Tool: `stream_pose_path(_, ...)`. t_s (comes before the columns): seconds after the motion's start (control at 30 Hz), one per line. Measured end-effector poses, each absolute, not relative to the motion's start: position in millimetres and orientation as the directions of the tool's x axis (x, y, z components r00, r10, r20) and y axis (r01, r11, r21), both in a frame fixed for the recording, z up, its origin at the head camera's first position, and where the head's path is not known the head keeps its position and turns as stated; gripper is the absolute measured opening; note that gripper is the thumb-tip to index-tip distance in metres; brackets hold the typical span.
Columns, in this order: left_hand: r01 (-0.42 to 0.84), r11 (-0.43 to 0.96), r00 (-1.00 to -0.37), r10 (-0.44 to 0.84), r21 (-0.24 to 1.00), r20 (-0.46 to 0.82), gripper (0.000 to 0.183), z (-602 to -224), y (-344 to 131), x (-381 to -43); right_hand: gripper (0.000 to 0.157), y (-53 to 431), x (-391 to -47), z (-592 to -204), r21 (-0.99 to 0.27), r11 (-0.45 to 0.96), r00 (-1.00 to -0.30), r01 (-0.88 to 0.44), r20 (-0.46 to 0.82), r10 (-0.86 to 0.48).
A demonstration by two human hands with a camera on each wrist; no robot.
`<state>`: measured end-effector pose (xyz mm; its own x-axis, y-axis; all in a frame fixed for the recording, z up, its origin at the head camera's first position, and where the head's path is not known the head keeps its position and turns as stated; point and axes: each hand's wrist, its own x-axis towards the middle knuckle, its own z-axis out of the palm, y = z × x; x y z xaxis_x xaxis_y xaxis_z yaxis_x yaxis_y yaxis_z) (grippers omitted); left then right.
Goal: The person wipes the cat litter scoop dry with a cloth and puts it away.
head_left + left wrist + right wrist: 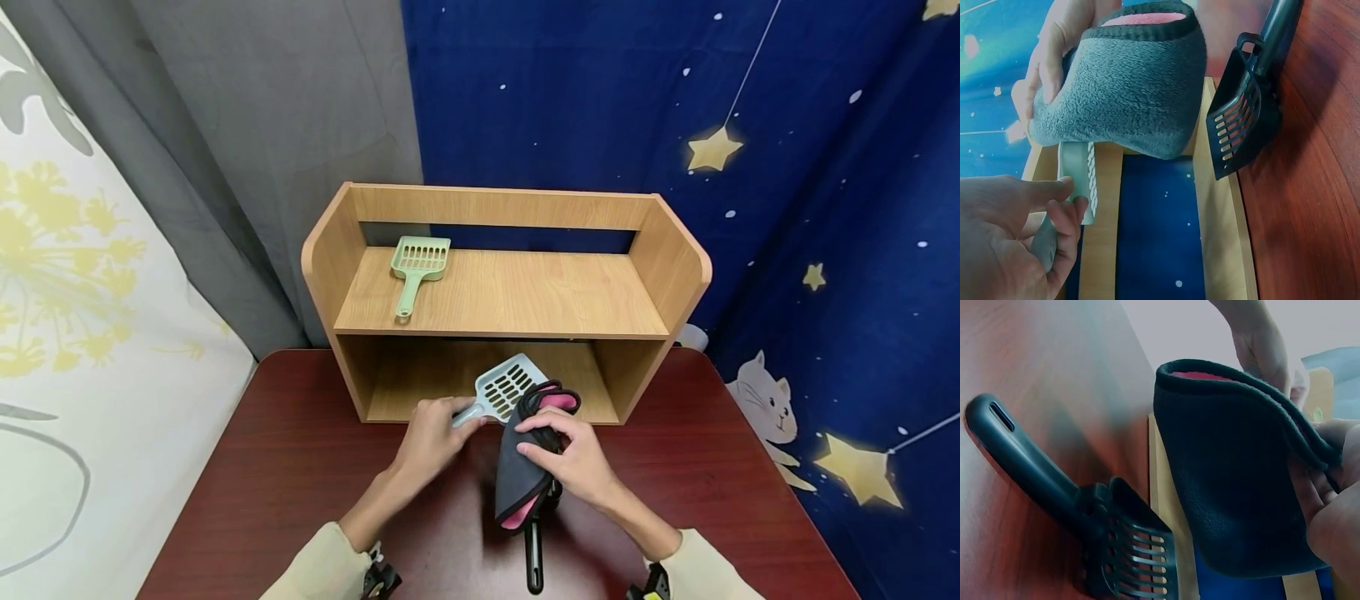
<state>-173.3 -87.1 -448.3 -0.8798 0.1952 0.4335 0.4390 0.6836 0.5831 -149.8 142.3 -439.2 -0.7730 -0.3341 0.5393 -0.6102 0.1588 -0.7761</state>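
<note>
My left hand [438, 437] pinches the handle of a light blue slotted litter scoop [487, 407] in front of the shelf's lower level. In the left wrist view, the thumb and fingers close on that scoop [1074, 165] near its head. My right hand [573, 458] grips a folded grey cloth [513, 458] with black edging and pink lining, which overlaps the scoop's right side in the head view. Below the cloth lies a black slotted litter scoop [534, 558], its head mostly hidden from above but visible in the right wrist view [1138, 550].
A two-level wooden shelf [480, 292] stands at the back of the dark red table [300, 500]. On its upper level, at the left, lies a green litter scoop [422, 258]. Grey and blue star-patterned curtains [562, 100] hang behind.
</note>
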Motion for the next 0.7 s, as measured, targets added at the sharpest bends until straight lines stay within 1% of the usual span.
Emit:
stream_pose_path(0.17,0.451,0.683,-0.872,0.199,0.575,0.447,0.028,-448.1,-89.3,-169.9,0.023,157.2,-157.6,-433.5,-0.832,0.207,-0.852,-0.515,0.47,-0.23)
stream_pose_path(0.3,0.447,0.676,-0.877,0.201,0.585,0.437,0.028,-447.1,-91.2,-166.7,0.024,171.1,-166.5,-428.5,-0.859,0.215,-0.884,-0.465,0.439,-0.162)
stream_pose_path(0.43,0.437,0.677,-0.882,0.193,0.592,0.43,0.029,-446.4,-91.7,-164.4,0.024,177.3,-170.8,-424.5,-0.862,0.216,-0.888,-0.458,0.436,-0.144)
stream_pose_path(0.57,0.442,0.675,-0.878,0.191,0.592,0.438,0.028,-444.4,-90.3,-163.0,0.024,171.3,-165.2,-422.2,-0.861,0.205,-0.884,-0.465,0.437,-0.167)
stream_pose_path(0.7,0.44,0.677,-0.879,0.19,0.59,0.438,0.027,-441.9,-87.4,-163.4,0.023,156.0,-153.8,-420.9,-0.821,0.198,-0.84,-0.535,0.492,-0.23)
